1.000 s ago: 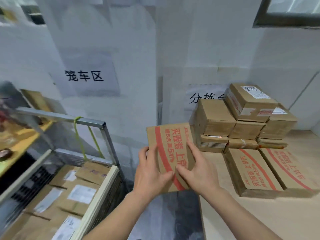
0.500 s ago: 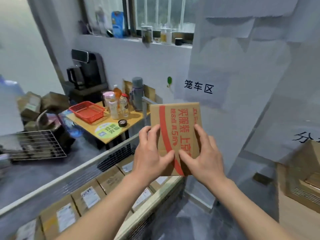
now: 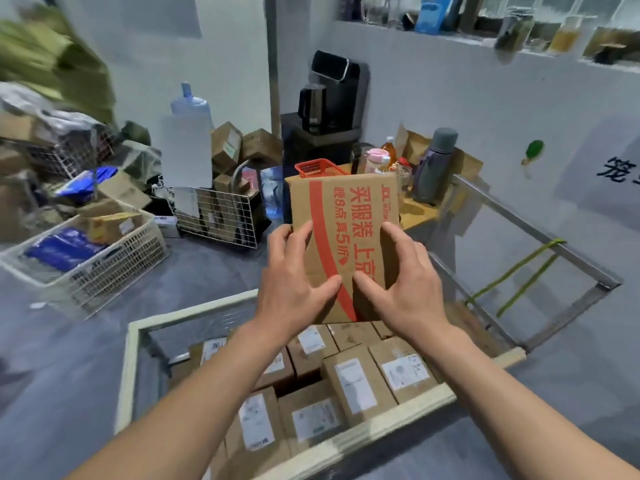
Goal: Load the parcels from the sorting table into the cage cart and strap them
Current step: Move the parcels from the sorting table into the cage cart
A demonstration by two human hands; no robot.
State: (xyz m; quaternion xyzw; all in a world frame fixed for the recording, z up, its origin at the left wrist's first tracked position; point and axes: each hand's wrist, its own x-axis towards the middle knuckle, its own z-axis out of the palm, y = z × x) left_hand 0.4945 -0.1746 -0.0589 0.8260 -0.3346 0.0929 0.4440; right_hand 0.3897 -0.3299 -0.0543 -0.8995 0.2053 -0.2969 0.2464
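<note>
Both hands on one flat cardboard parcel (image 3: 346, 216), red stripe and red print, held upright out in front. My left hand (image 3: 294, 282) grips its left edge, fingers over the side and thumb pressed on the near face. My right hand (image 3: 405, 285) mirrors that on the right edge, thumbs almost meeting at the stripe. Parcel is in the air over the far end of the cage cart (image 3: 133, 358), touching only my hands. Cart sits directly below my hands and forearms: open top, cream frame, filled with brown labelled boxes (image 3: 349, 382) packed side by side, one dark gap between my forearms. Green strap (image 3: 519, 271) hangs off the cart's metal rail, right of my right hand. Left of my left hand, on the floor (image 3: 207, 271): white plastic basket (image 3: 114, 268) holding blue packs (image 3: 59, 249) and a small carton (image 3: 110, 225). Beyond it is a wire basket (image 3: 221, 216), contents blurred. Behind the parcel: red basket (image 3: 318, 168), contents hidden, on a yellow counter (image 3: 422, 213), with bottles (image 3: 375, 159) and a grey flask (image 3: 436, 164) beyond my right hand.
</note>
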